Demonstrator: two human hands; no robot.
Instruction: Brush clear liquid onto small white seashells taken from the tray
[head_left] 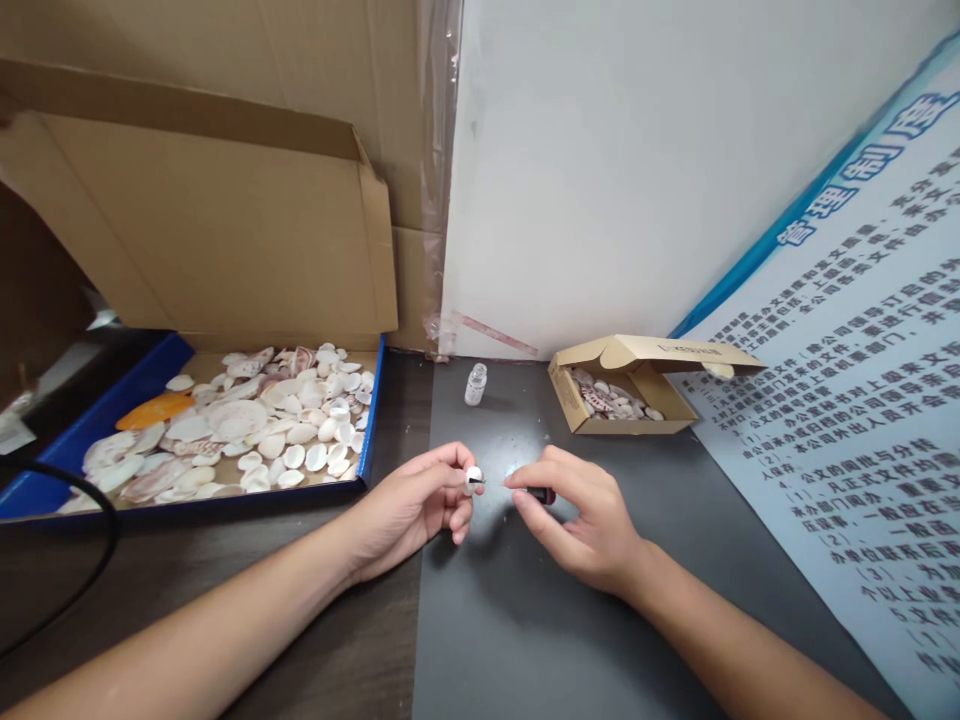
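Between the thumb and fingertips of my left hand [412, 510] is a small white shell [472, 474], held above the dark mat. A dark patch shows on the side of the shell facing right. My right hand [589, 515] is closed around a short dark-handled tool [540, 494] with a reddish end. From its fingers a thin, faint line runs left toward the shell; whether it touches is too fine to tell. A small clear bottle [475, 385] with a pale label stands upright behind my hands.
At left, an open blue-edged cardboard box [365, 440] holds many shells and one orange piece. A smaller open carton [600, 425] with shells stands at the back right. A black cable [112, 530] loops at far left. A white board [570, 180] and a printed poster [847, 370] border the table.
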